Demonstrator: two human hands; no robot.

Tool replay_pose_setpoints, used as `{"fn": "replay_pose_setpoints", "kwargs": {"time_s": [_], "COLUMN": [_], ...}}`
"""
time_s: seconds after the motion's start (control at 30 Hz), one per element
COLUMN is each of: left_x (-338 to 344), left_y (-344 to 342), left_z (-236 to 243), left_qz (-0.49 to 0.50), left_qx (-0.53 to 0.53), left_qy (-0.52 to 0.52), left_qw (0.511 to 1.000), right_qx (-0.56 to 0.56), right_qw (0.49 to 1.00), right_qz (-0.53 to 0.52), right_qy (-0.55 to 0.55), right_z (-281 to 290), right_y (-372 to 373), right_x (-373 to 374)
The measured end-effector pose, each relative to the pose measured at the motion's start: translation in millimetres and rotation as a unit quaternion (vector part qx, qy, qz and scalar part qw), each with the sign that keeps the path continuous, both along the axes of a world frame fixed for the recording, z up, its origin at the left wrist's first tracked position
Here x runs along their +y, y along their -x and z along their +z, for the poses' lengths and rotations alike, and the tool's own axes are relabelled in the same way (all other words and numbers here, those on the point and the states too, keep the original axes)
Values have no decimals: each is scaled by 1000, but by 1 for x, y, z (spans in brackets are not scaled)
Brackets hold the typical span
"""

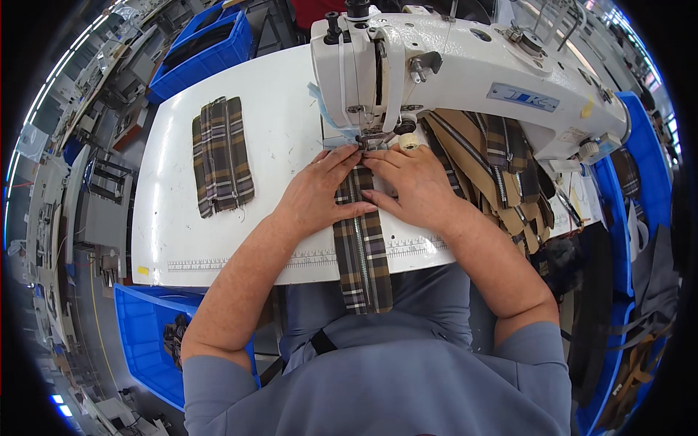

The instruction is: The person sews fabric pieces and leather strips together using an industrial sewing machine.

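From my end of the feed, I've got the long brown, black and white plaid cloth strip with a metal zipper (354,254) running straight up between the two hands, its far end near the metal presser foot (374,142) of the white sewing machine (458,62), its near end hanging over the near edge of the glossy white tabletop (167,232). The bare left hand (323,183) lies palm down at the strip's left side, thumb spread wide from the fingers and reaching across the cloth. The bare right hand (411,180) comes in from the right, also spread, thumb tip over the strip, fingers up by the foot. Over toward the tabletop's left edge, I see a shorter plaid zippered piece (222,158) lying flat; on the right, a heap of brown and plaid zippered pieces (472,149) sits beneath the machine's arm.
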State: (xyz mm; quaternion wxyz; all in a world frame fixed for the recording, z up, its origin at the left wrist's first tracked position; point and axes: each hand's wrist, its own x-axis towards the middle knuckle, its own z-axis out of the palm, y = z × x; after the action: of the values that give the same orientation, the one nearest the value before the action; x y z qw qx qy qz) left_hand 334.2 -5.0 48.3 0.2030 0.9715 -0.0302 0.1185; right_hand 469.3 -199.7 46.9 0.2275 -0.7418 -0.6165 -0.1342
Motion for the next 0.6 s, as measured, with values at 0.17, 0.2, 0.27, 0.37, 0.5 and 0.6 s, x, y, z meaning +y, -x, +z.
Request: {"fn": "replay_pose_setpoints", "kwargs": {"time_s": [0.17,0.2,0.27,0.37,0.5,0.6], "left_x": [3,2,2,1,-2,0], "left_y": [-4,-3,-4,-4,-1,0], "left_z": [0,2,1,-2,-1,-3], "left_qz": [-12,-8,-7,-13,-2,-7], "left_qx": [-2,2,5,-19,-27,-22], "left_qy": [3,17,31,8,-88,-62], "left_qw": [1000,1000,999,1000,996,998], "right_qx": [12,13,8,13,18,13], "right_qw": [1000,1000,1000,1000,1000,1000], "right_qz": [-2,-3,0,-2,0,-2], "right_qy": [-3,-3,-9,-6,-10,-12], "right_z": [-2,-2,2,3,3,3], "right_y": [-2,-1,0,-1,-1,0], "right_x": [-1,-1,-2,-3,-4,-4]}}
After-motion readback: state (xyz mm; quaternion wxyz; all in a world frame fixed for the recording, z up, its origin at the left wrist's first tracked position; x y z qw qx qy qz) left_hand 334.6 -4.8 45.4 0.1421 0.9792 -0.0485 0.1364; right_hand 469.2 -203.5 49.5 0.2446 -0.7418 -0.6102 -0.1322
